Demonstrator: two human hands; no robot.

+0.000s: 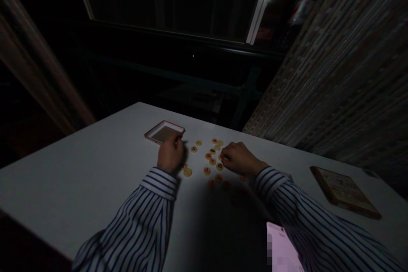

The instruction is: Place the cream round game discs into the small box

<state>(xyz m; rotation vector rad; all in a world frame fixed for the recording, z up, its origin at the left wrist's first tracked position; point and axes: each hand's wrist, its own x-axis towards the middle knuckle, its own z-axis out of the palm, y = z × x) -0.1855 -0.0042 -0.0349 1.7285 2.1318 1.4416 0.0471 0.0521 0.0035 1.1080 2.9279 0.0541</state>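
- On the white table (105, 165), the round pieces (207, 171), some marked in red and some in dark, are spread between the two hands, several touching and others apart; a few are partly hidden by the hands.
- Pieces could be nudged or scattered if the striped sleeves (159, 208) were dragged across the surface; one piece is seen close under the right cuff.
- A marking could be misread, since the near part of the group is sunk in shadow and the light is dim.
- The shallow tray (154, 140) could be pushed askew if it were caught by the left knuckles, by which its near right corner is overlapped in this view; whether it is touched cannot be told.
- The left hand (171, 153) is held low, back upward, with fingers curled inward; whether anything is grasped cannot be told.
- The right hand (240, 158) is reached in from the right, wrist low, with fingers bent and tips brought down at a piece on the group's right side; whether it is pinched or merely touched cannot be made out.
- Well apart on the right, a flat box (346, 191) is left untouched.
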